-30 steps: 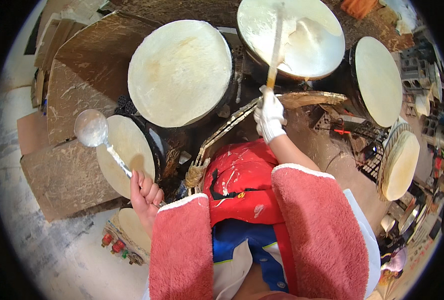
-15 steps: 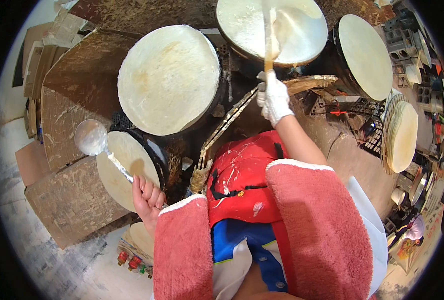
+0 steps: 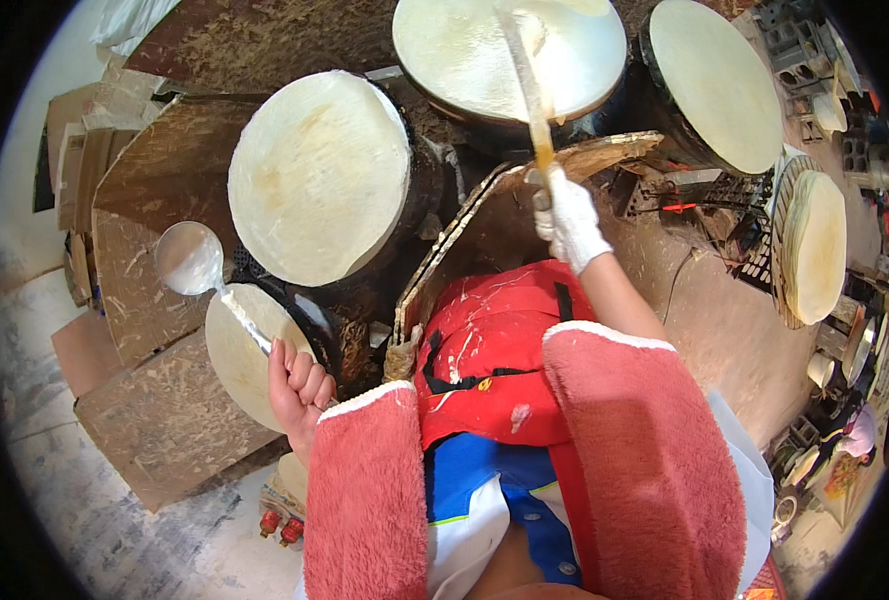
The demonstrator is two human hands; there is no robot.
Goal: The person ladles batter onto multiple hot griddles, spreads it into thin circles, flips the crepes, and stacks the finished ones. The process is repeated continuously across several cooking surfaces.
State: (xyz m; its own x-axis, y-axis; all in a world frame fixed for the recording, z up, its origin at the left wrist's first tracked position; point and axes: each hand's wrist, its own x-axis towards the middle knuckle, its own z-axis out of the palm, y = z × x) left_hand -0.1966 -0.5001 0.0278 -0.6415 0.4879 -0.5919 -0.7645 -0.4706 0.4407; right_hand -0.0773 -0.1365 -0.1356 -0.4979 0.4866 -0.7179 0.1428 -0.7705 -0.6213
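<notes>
My left hand (image 3: 300, 388) is closed round the handle of a metal ladle (image 3: 190, 258). The ladle's bowl, smeared with pale batter, hangs at the left, beside a small round griddle covered by a pale flat cake (image 3: 248, 345). On my right hand (image 3: 573, 222) is a white glove, its fingers wrapped round the handle of a long flat spreader (image 3: 528, 85). The blade reaches over the far middle griddle, where wet, shiny batter (image 3: 455, 65) is spread. Two more pale round cakes lie on the left griddle (image 3: 320, 180) and the far right griddle (image 3: 717, 85).
Worn wooden edging (image 3: 445, 240) curves between me and the griddles. Stained cardboard panels (image 3: 180, 405) stand at the left. To the right, a stack of flat round cakes (image 3: 820, 250) lies on a woven tray. Another person (image 3: 857, 432) is far off at the lower right.
My right hand has drawn slightly back and to the right, and the spreader now leans left over the batter. The left hand keeps the ladle nearly still. The view has shifted a little.
</notes>
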